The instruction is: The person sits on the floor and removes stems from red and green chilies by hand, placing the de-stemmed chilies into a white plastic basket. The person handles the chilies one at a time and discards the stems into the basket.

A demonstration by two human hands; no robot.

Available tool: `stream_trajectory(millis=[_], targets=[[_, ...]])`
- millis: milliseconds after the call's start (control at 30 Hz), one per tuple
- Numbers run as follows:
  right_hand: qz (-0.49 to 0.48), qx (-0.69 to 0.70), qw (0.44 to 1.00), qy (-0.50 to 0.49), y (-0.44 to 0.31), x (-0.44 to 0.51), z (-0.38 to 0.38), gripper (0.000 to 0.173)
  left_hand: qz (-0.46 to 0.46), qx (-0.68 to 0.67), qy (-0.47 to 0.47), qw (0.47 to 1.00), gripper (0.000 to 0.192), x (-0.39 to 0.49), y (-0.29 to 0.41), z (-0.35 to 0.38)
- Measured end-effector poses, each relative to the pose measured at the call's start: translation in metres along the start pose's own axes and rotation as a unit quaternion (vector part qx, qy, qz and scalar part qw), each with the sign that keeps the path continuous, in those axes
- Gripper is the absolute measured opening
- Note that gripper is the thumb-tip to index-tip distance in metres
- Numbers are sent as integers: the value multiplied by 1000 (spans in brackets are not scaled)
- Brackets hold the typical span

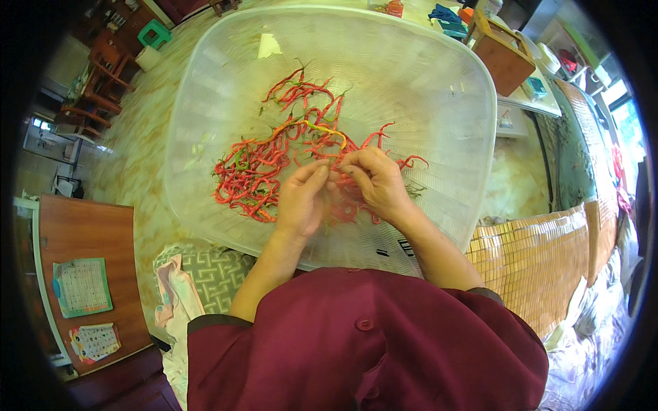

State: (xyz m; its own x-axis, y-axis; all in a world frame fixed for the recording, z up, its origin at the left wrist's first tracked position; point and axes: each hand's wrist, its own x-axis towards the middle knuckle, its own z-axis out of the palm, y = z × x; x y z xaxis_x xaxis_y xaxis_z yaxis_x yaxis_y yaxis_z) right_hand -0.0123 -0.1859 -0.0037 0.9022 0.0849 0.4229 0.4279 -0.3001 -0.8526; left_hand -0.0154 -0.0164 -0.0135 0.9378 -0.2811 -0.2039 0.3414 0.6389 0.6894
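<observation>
Both my hands are raised over a large translucent plastic basket (486,154) holding many long, twisted red chili peppers (257,174). My left hand (306,192) has its thumb and index finger pinched together near the basket's middle. Close to its right, my right hand (378,177) is bent inwards, thumb near the curled fingers. Whether either hand holds a pepper cannot be made out, as the fingertips overlap the red heap. A yellow-orange pepper (326,129) lies just above the hands. Thin green stems (415,190) lie right of my right wrist.
A bamboo-tile mat (534,257) covers a seat at right. A patterned green cushion (221,272) with a pale cloth (177,287) is at lower left. A wooden stool (501,56) rests on a table at upper right. A green plastic stool (154,34) stands at upper left.
</observation>
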Motion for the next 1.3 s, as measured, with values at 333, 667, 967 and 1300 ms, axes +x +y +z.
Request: stream_trajectory(millis=[333, 667, 967, 1300], targets=[[63, 42, 997, -20, -9, -4, 0, 8, -30, -53, 9, 998, 15, -3, 0, -4], [6, 31, 999, -11, -14, -3, -2, 9, -47, -78, 9, 996, 17, -4, 3, -3], [-15, 3, 1000, -18, -17, -1, -4, 10, -32, -39, 15, 999, 14, -3, 1, -3], [-29, -27, 999, -28, -14, -2, -5, 10, 21, -4, -18, 1000, 12, -3, -1, -8]])
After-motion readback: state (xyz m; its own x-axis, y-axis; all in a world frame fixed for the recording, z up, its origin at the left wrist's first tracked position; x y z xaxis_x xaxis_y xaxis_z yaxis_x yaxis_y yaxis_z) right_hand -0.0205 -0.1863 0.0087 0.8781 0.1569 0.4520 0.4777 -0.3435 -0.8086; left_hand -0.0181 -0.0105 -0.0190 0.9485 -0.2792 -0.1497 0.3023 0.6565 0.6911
